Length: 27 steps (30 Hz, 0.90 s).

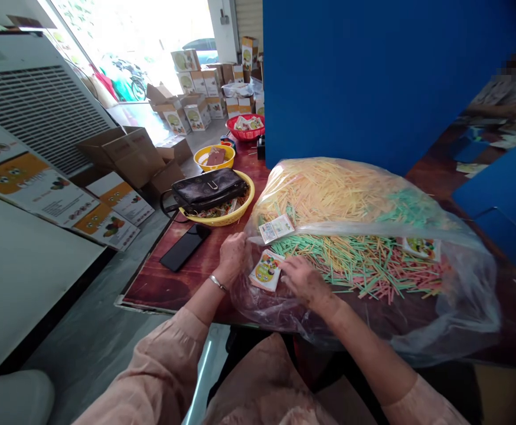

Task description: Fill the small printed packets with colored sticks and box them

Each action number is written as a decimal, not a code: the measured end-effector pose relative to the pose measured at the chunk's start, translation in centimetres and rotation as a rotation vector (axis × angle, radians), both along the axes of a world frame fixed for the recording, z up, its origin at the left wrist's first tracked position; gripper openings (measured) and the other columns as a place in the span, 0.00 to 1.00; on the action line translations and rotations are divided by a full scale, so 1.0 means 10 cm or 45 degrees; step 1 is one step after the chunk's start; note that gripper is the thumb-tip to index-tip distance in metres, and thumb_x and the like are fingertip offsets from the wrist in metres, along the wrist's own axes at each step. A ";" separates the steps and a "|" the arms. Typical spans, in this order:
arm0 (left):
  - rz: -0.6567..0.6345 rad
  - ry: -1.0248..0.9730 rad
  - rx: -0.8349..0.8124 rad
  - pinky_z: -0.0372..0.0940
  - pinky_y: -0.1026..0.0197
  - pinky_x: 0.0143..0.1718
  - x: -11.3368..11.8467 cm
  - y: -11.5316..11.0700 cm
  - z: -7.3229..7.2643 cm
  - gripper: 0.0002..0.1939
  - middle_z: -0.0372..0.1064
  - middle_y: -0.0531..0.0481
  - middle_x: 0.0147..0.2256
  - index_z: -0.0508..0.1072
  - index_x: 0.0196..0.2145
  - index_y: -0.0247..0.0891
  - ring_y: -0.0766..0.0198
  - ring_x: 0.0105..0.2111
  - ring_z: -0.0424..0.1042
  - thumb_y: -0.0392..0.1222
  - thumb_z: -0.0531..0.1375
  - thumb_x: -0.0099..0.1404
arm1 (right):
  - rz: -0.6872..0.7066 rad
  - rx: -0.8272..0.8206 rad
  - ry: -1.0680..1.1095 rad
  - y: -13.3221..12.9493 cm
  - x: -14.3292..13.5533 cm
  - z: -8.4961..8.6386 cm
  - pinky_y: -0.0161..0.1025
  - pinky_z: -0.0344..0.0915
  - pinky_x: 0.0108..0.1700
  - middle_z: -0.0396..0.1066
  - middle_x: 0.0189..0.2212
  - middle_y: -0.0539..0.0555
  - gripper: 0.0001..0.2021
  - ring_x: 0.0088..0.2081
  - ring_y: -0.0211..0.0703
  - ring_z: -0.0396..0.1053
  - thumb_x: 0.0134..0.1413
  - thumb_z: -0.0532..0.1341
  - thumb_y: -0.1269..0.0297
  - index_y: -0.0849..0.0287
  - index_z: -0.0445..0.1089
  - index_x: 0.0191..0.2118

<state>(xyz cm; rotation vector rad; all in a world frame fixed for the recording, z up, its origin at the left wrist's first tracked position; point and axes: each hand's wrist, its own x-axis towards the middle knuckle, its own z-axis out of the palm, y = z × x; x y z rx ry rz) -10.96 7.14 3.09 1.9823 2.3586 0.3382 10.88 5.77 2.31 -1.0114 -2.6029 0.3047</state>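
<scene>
A large clear plastic bag (470, 295) lies open on the table, full of thin yellow, green and pink sticks (350, 254). My left hand (232, 258), with a bracelet at the wrist, is closed on the bag's left edge, its fingertips partly hidden. Just inside the mouth of the bag sits a small printed packet (267, 271). The bent fingers of my right hand (306, 283) pinch that packet's right edge. Another packet (276, 229) rests higher up, at the bag's folded rim. A third packet (421, 248) lies among the sticks on the right.
A black phone (185, 248) lies left of my left hand. Behind it, a black handbag (209, 190) rests on a yellow basket (229, 219). Farther back are a smaller yellow basket (201, 158) and a red basket (240, 134). A blue panel (350, 77) rises behind the bag.
</scene>
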 end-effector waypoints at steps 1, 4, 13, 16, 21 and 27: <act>0.021 -0.018 0.004 0.55 0.62 0.33 0.00 -0.03 0.03 0.14 0.71 0.45 0.32 0.70 0.32 0.36 0.62 0.31 0.66 0.42 0.47 0.65 | 0.067 -0.002 -0.028 -0.02 -0.09 -0.01 0.45 0.60 0.48 0.69 0.44 0.57 0.13 0.46 0.49 0.62 0.55 0.57 0.65 0.58 0.69 0.46; 0.009 -0.060 -0.050 0.52 0.63 0.29 0.04 -0.16 0.08 0.18 0.71 0.47 0.28 0.70 0.30 0.37 0.63 0.27 0.66 0.48 0.46 0.66 | 0.130 0.016 -0.091 -0.07 -0.28 -0.12 0.47 0.59 0.50 0.65 0.50 0.58 0.20 0.49 0.51 0.59 0.49 0.62 0.61 0.56 0.66 0.50; -0.059 -0.131 0.197 0.60 0.59 0.38 0.12 -0.48 0.08 0.09 0.70 0.43 0.35 0.68 0.37 0.35 0.58 0.36 0.67 0.40 0.53 0.60 | 0.073 0.061 -0.028 -0.13 -0.37 -0.27 0.50 0.57 0.53 0.64 0.52 0.60 0.23 0.53 0.54 0.57 0.47 0.64 0.62 0.60 0.65 0.51; -0.243 -0.226 0.382 0.60 0.60 0.42 0.22 -0.63 0.07 0.08 0.68 0.45 0.36 0.68 0.37 0.37 0.61 0.39 0.66 0.37 0.51 0.62 | 0.024 0.077 0.068 -0.17 -0.30 -0.22 0.49 0.57 0.53 0.65 0.51 0.61 0.21 0.51 0.52 0.58 0.50 0.61 0.64 0.62 0.65 0.52; -0.076 -0.102 0.128 0.61 0.59 0.39 0.40 -0.60 -0.07 0.09 0.68 0.43 0.36 0.69 0.36 0.36 0.59 0.37 0.68 0.37 0.51 0.63 | -0.003 0.039 0.176 -0.29 -0.14 -0.16 0.45 0.59 0.47 0.70 0.39 0.58 0.09 0.42 0.47 0.63 0.57 0.55 0.67 0.61 0.69 0.41; 0.110 -0.116 -0.166 0.60 0.59 0.37 0.41 -0.38 -0.16 0.11 0.72 0.40 0.37 0.70 0.38 0.33 0.56 0.36 0.70 0.39 0.52 0.61 | 0.060 -0.021 0.136 -0.45 0.02 -0.22 0.42 0.58 0.43 0.71 0.33 0.55 0.07 0.38 0.44 0.65 0.57 0.54 0.69 0.60 0.69 0.35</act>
